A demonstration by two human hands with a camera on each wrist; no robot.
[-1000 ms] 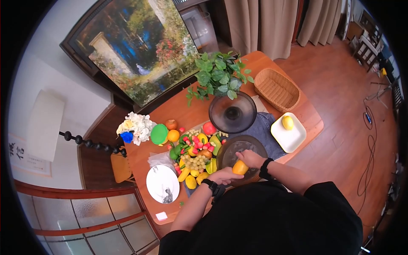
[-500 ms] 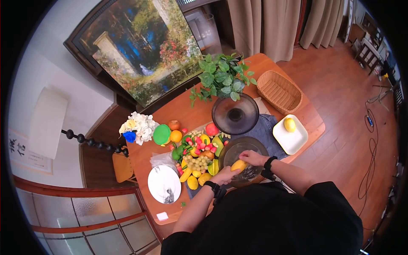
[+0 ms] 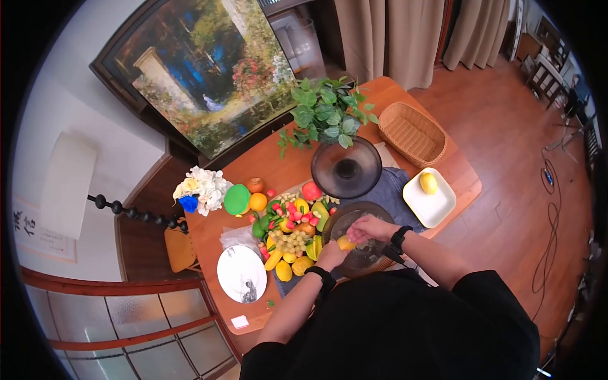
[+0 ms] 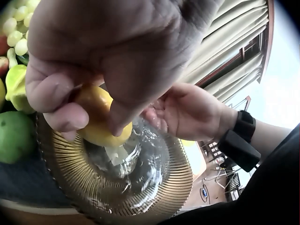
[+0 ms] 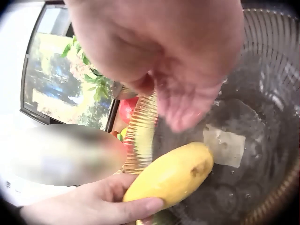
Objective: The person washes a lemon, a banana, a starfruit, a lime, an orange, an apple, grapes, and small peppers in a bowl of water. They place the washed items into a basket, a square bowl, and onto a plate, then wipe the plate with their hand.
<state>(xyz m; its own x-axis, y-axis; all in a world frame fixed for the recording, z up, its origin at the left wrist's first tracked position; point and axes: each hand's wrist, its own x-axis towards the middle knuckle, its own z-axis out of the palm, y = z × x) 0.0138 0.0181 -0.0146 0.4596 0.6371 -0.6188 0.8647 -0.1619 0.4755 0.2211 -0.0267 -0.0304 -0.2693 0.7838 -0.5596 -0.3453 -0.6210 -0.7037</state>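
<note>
A ribbed amber glass bowl (image 4: 173,190) holding water stands at the table's front edge. Over it, my left hand (image 3: 330,256) grips a yellow mango (image 5: 171,176) between thumb and fingers. In the right wrist view the mango lies tilted, its brown stem spot toward the bowl's middle. My right hand (image 3: 373,228) hovers just above the mango, loosely cupped and wet, with a gap between its fingertips and the fruit in that view. A pale square patch (image 5: 225,147) shows in the bowl under the water.
Left of the bowl lies a heap of fruit with grapes (image 3: 291,242) on top. Beyond stand a dark glass pedestal dish (image 3: 329,174), a leafy plant (image 3: 329,111) and a wicker basket (image 3: 413,134). A white tray (image 3: 437,206) with a lemon (image 3: 429,183) is at right, a white plate (image 3: 237,272) at left.
The mango has dropped lower over the bowl and moved left with my left hand. My right hand, earlier against the mango, has loosened into a cupped shape.
</note>
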